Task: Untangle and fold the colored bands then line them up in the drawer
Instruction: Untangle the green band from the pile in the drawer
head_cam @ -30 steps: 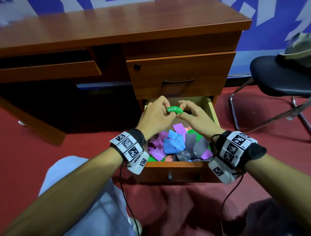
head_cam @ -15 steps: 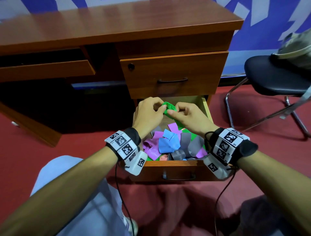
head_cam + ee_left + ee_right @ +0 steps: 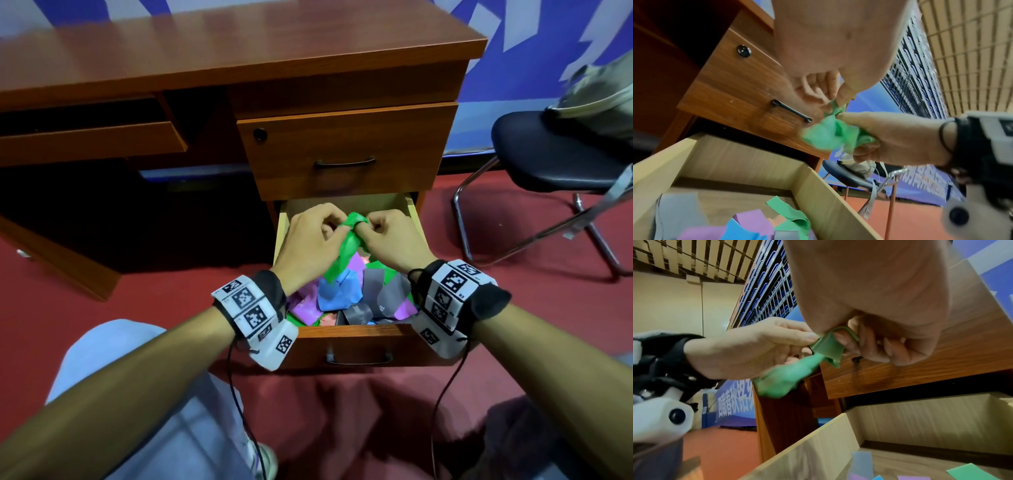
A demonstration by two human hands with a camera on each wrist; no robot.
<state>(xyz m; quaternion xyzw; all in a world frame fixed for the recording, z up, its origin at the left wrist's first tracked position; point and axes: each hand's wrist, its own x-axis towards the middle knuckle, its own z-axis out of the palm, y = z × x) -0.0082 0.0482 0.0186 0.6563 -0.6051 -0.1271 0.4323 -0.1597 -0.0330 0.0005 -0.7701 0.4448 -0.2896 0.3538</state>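
Green band (image 3: 346, 245), thin stretchy rubber, bunched & twisted, held above open drawer (image 3: 412, 214) btwn both hands. Left hand (image 3: 308, 245) pinches it w/ curled fingers; right hand (image 3: 390, 240) has a loop round one finger.

Green band (image 3: 346, 245) bunched, held above drawer (image 3: 352, 330).

The head view looks down and forward, the open drawer (image 3: 346, 334) at frame centre. Both wrist views sit low and close, tilted upward from opposite sides, sharing the green band (image 3: 830, 134) (image 3: 795, 374) mid-frame
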